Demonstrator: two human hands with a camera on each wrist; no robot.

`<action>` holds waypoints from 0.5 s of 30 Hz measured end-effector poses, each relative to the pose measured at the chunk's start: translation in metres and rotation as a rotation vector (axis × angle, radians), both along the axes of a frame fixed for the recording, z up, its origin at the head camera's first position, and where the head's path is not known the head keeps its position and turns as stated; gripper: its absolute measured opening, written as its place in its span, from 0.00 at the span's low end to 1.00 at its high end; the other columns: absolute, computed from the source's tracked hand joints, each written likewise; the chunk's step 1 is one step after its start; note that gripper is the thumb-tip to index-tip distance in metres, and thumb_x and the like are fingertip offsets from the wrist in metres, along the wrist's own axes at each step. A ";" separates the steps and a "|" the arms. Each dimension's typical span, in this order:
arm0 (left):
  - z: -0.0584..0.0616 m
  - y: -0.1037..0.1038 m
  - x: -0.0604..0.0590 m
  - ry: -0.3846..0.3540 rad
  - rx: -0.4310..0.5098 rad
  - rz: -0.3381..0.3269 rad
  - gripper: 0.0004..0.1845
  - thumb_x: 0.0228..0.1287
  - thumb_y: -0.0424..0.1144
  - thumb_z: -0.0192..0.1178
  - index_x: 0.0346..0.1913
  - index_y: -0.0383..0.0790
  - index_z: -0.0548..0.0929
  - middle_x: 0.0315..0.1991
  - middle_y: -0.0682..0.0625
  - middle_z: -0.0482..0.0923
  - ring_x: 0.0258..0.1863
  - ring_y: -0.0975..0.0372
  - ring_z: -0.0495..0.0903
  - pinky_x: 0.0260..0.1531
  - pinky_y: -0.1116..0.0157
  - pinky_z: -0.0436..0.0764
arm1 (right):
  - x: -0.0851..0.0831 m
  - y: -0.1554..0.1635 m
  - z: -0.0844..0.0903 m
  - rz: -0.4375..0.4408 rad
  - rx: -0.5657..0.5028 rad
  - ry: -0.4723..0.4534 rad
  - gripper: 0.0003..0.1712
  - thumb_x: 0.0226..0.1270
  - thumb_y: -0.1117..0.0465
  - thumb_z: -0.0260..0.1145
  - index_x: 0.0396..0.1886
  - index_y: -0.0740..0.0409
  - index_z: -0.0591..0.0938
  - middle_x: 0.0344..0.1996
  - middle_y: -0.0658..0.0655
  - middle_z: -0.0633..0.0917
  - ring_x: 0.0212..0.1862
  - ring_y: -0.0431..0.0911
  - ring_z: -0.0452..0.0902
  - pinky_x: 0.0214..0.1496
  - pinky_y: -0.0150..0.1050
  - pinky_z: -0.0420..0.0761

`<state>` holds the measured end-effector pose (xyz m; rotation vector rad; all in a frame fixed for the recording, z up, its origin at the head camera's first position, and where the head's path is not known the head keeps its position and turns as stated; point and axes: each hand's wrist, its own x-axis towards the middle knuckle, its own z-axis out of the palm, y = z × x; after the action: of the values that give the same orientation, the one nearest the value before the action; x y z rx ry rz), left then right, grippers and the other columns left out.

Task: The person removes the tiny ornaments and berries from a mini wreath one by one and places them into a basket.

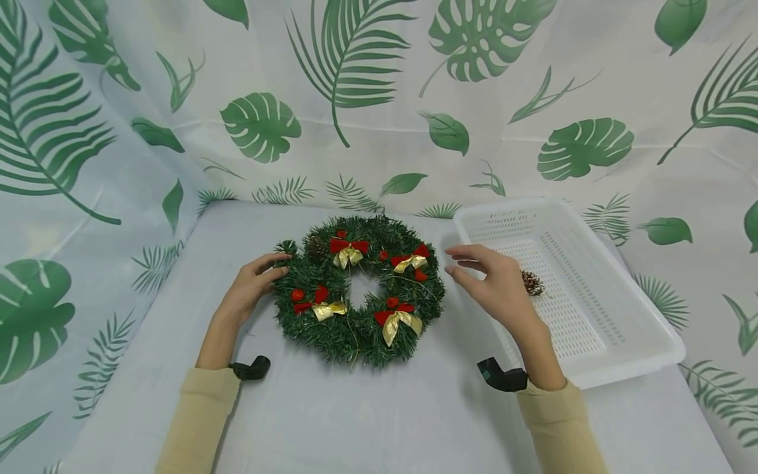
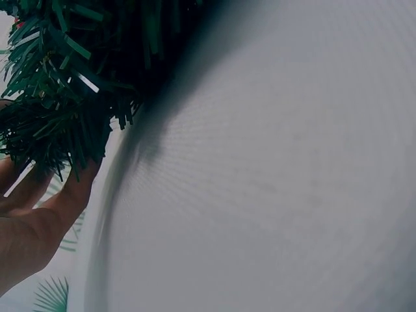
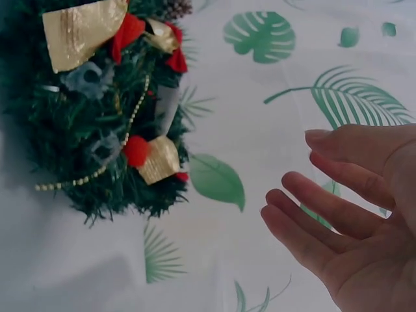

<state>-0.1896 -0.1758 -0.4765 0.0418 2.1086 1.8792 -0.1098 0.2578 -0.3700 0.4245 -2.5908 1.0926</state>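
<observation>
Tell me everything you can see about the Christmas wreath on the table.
The wreath is a ring of dark green tinsel-like needles lying flat on the pale table, beside a white basket. It carries red-and-gold bows, red berries, a gold bead string and a pinecone at its top left. The left hand touches its left edge; the right hand hovers open beside it, apart.

L hand (image 2: 32,221) lower-left, below wreath | fingers (image 2: 78,188) straight, tips touching wreath's underside needles | wreath (image 2: 71,84) green tinsel needles, top-left corner, edge only | tabletop (image 2: 273,182) pale grey, right of wreath, w/ dark shadow just beside wreath | leaf-print cloth (image 2: 55,296) below hand
</observation>
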 end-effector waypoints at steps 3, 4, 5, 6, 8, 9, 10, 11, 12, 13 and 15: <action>0.000 0.000 0.000 0.002 0.000 -0.001 0.28 0.77 0.46 0.60 0.74 0.39 0.72 0.81 0.43 0.55 0.78 0.45 0.57 0.73 0.38 0.60 | 0.000 -0.004 -0.002 0.000 -0.017 -0.008 0.17 0.64 0.70 0.74 0.53 0.59 0.87 0.49 0.58 0.90 0.51 0.53 0.88 0.54 0.44 0.85; 0.000 0.000 0.000 0.003 0.001 -0.001 0.28 0.77 0.46 0.60 0.74 0.39 0.72 0.81 0.43 0.55 0.78 0.45 0.58 0.73 0.38 0.60 | 0.000 -0.005 -0.003 -0.001 -0.022 -0.010 0.17 0.64 0.70 0.74 0.53 0.59 0.88 0.49 0.58 0.90 0.51 0.53 0.88 0.54 0.44 0.85; 0.001 0.000 0.000 0.003 0.000 -0.001 0.28 0.77 0.46 0.60 0.74 0.39 0.72 0.81 0.43 0.55 0.78 0.45 0.58 0.73 0.38 0.60 | 0.000 -0.006 -0.004 -0.005 -0.025 -0.017 0.17 0.64 0.69 0.74 0.53 0.59 0.87 0.49 0.59 0.90 0.51 0.54 0.88 0.54 0.45 0.85; 0.001 0.001 0.000 0.003 -0.002 -0.001 0.28 0.77 0.46 0.60 0.74 0.39 0.72 0.81 0.44 0.55 0.78 0.45 0.58 0.73 0.38 0.60 | 0.000 -0.008 -0.004 -0.007 -0.027 -0.022 0.17 0.65 0.69 0.74 0.53 0.59 0.87 0.49 0.59 0.90 0.51 0.54 0.88 0.54 0.46 0.85; 0.001 0.000 0.000 0.001 -0.012 0.001 0.29 0.77 0.47 0.60 0.74 0.40 0.72 0.81 0.44 0.55 0.78 0.45 0.58 0.72 0.40 0.62 | 0.000 -0.010 -0.005 -0.014 -0.032 -0.032 0.17 0.65 0.69 0.73 0.54 0.59 0.87 0.49 0.60 0.90 0.52 0.56 0.88 0.54 0.49 0.85; 0.001 0.000 0.000 0.001 -0.018 0.002 0.28 0.77 0.47 0.60 0.74 0.40 0.72 0.81 0.44 0.55 0.78 0.45 0.58 0.71 0.41 0.63 | 0.000 -0.011 -0.005 -0.014 -0.036 -0.035 0.17 0.65 0.69 0.73 0.54 0.59 0.87 0.49 0.60 0.90 0.52 0.56 0.88 0.54 0.50 0.85; 0.001 0.000 0.001 0.001 -0.025 0.003 0.28 0.77 0.47 0.60 0.74 0.40 0.72 0.81 0.45 0.55 0.78 0.46 0.58 0.69 0.42 0.64 | 0.000 -0.012 -0.006 -0.012 -0.040 -0.037 0.17 0.65 0.69 0.73 0.54 0.59 0.87 0.50 0.61 0.90 0.52 0.57 0.88 0.54 0.52 0.84; 0.001 0.000 0.001 0.001 -0.031 0.003 0.28 0.77 0.47 0.60 0.74 0.41 0.72 0.81 0.45 0.55 0.78 0.46 0.58 0.68 0.44 0.65 | 0.000 -0.013 -0.006 -0.011 -0.047 -0.042 0.18 0.65 0.68 0.74 0.54 0.59 0.87 0.50 0.61 0.90 0.52 0.57 0.87 0.54 0.52 0.84; 0.001 0.000 0.001 0.001 -0.036 0.005 0.28 0.77 0.48 0.60 0.74 0.41 0.72 0.81 0.45 0.55 0.77 0.46 0.59 0.67 0.45 0.66 | 0.000 -0.014 -0.006 -0.007 -0.055 -0.043 0.18 0.65 0.68 0.74 0.54 0.60 0.87 0.50 0.62 0.89 0.53 0.57 0.87 0.55 0.52 0.84; 0.001 0.000 0.001 0.001 -0.040 0.006 0.28 0.77 0.48 0.60 0.74 0.42 0.72 0.81 0.45 0.55 0.77 0.46 0.59 0.66 0.46 0.67 | 0.000 -0.015 -0.007 -0.003 -0.063 -0.047 0.18 0.65 0.69 0.74 0.55 0.60 0.87 0.51 0.62 0.89 0.53 0.58 0.87 0.56 0.53 0.84; 0.002 0.001 0.001 0.002 -0.041 0.007 0.28 0.77 0.48 0.60 0.74 0.42 0.73 0.81 0.45 0.55 0.77 0.46 0.59 0.66 0.46 0.67 | 0.000 -0.018 -0.008 0.008 -0.080 -0.050 0.18 0.65 0.68 0.74 0.55 0.60 0.87 0.51 0.62 0.89 0.53 0.58 0.87 0.57 0.53 0.84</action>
<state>-0.1882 -0.1752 -0.4746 0.0266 2.1501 1.8405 -0.1102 0.2398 -0.3776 0.3943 -2.5798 1.2198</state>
